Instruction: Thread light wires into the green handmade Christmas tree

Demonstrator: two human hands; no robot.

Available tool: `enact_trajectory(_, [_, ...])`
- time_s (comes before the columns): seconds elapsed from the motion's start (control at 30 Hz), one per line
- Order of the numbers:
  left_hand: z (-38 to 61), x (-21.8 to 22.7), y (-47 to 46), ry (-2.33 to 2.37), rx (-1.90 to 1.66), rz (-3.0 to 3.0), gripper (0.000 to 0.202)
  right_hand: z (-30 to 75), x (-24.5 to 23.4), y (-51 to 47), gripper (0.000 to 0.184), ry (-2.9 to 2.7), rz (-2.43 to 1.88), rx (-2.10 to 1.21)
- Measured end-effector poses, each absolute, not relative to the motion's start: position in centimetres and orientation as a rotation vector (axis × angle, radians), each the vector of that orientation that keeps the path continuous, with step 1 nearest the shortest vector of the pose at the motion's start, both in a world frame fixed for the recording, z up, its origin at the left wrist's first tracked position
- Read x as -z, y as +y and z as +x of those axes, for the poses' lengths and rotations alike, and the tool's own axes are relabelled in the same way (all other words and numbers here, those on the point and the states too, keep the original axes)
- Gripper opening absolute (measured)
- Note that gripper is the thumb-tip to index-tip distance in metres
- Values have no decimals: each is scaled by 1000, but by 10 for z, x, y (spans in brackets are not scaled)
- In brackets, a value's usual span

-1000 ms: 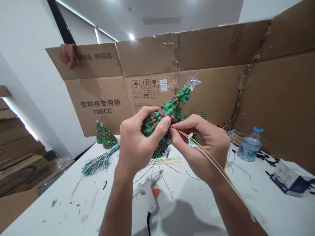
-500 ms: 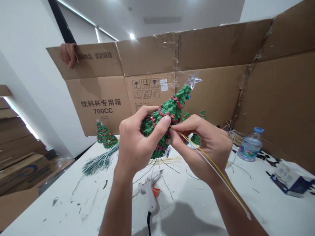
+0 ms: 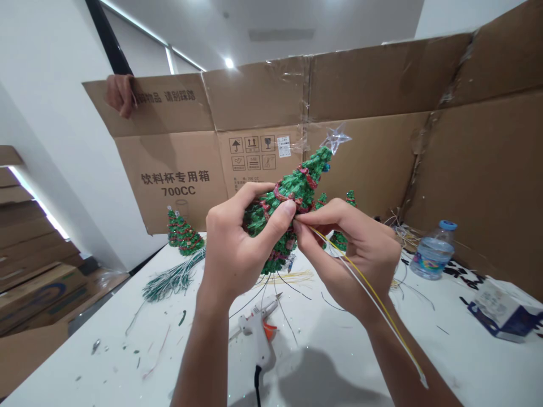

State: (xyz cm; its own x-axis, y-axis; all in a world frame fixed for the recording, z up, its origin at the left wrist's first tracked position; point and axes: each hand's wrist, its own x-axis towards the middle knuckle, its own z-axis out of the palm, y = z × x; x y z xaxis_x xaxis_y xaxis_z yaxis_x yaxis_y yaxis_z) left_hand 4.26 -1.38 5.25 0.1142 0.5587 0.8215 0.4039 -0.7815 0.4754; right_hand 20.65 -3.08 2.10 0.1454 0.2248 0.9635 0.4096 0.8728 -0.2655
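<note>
A small green Christmas tree (image 3: 306, 180) with red garland leans to the right in my left hand (image 3: 241, 243), whose fingers wrap round it with the thumb on its front. A clear star (image 3: 338, 139) tops it. My right hand (image 3: 348, 254) pinches a pair of thin wires, one yellow and one white (image 3: 365, 280), against the tree's side. Their far ends hang down over my right forearm. The exact spot where the wires meet the tree is hidden by my fingertips. Thin dark wires stick out beneath the tree's base.
On the white table (image 3: 203, 362) lies a glue gun (image 3: 257, 328) below my hands. Left are a bundle of green-white wires (image 3: 173, 280) and small trees (image 3: 186, 234). Right are a water bottle (image 3: 433, 251) and a blue-white box (image 3: 504, 311). Another person's hand (image 3: 121, 95) grips the cardboard wall (image 3: 169, 152).
The free ends of the yellow and white wires have swung slightly down and left. Both hands keep their grips, and the tree has hardly moved.
</note>
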Motion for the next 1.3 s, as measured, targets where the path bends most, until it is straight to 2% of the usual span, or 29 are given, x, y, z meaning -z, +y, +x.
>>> enact_trajectory(0.6, [40, -51, -11, 946, -1746, 2161, 27, 208, -20, -33, 26, -1446, -508, 250])
enact_trajectory(1.03, [39, -52, -12, 918, -1734, 2157, 23, 208, -22, -38, 23, -1366, -433, -306])
enact_trajectory(1.17, [39, -52, -11, 914, -1735, 2145, 23, 210, -22, -37, 23, -1372, -394, -317])
enact_trajectory(1.3, [39, -52, -11, 909, -1729, 2160, 23, 209, -21, -35, 21, -1405, -413, -173])
